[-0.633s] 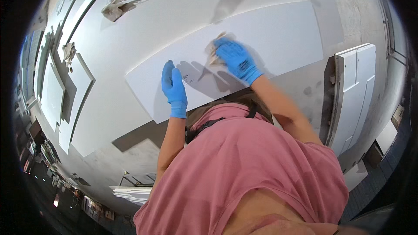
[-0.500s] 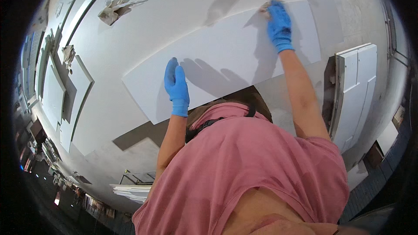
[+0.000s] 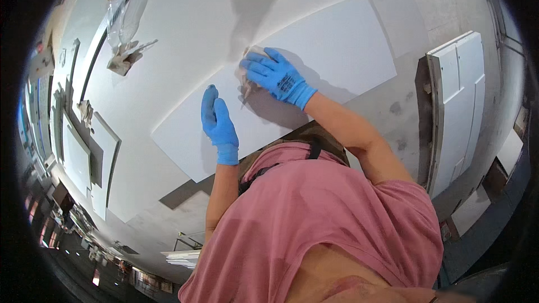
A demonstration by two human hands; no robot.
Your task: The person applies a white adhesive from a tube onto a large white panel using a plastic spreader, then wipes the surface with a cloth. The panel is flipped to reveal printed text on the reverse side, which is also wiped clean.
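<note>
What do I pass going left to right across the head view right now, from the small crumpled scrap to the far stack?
Small crumpled scrap → larger crumpled beige scrap → left hand, blue-gloved → right hand, blue-gloved, over a beige cloth → stack of white panels.

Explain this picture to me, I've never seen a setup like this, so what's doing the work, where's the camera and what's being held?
There's no machine here: these are a person's own hands in blue gloves. A wide fisheye camera on their head looks down, so edges bend. The right hand holds a pale cloth against a white panel. The left hand is open, apparently empty, at the panel's left part; I can't tell whether it touches. The panel lies on a larger white surface, with a crumpled rag farther left.
</note>
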